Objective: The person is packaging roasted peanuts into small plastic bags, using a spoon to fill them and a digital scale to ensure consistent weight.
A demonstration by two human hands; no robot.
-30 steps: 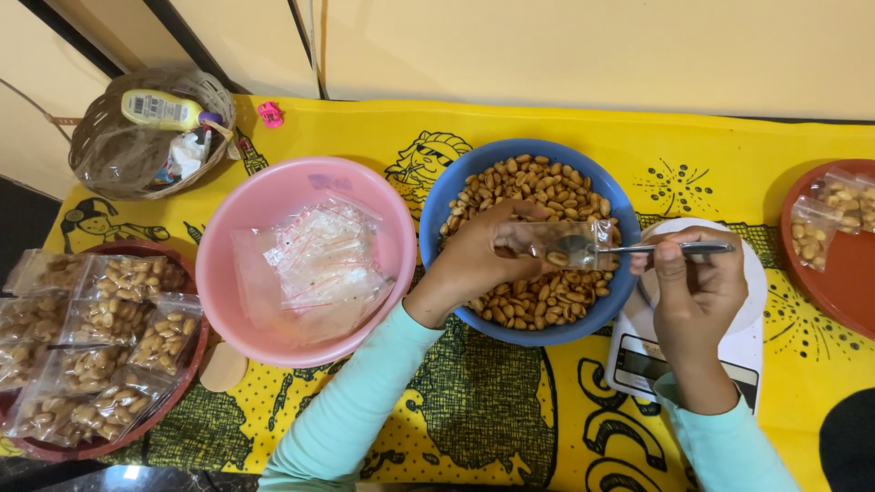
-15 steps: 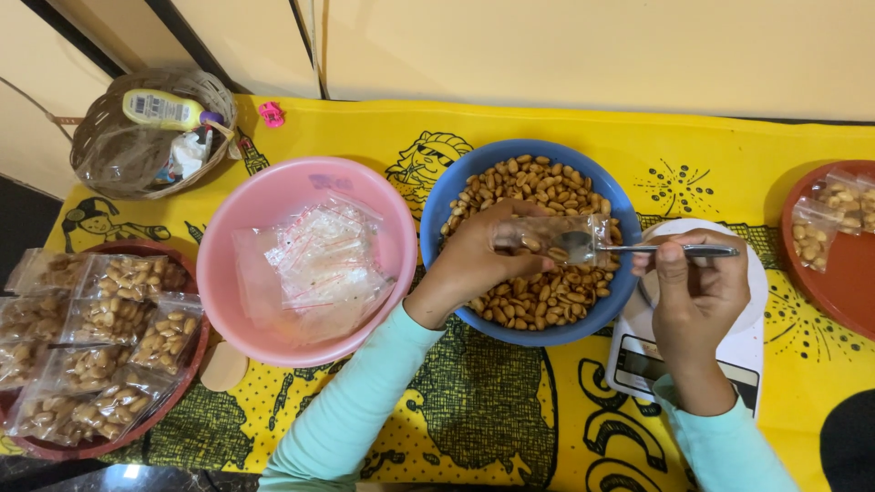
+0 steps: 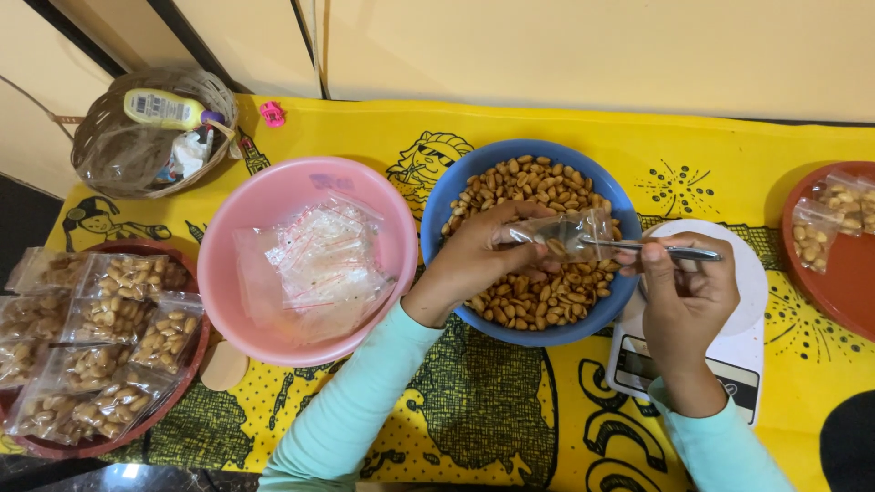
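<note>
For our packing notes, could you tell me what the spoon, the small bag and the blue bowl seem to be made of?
Spoon: probably steel, thin and shiny grey.
Small bag: clear plastic film, glossy and creased, nuts showing through.
Blue bowl: likely plastic, with smooth, even colour and a soft sheen.

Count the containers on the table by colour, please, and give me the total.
Pink bowl, holds empty clear bags: 1
Blue bowl, holds peanuts: 1
Red trays, one at the left and one at the right, both with filled bags: 2
Brown woven basket: 1
Total: 5
</note>
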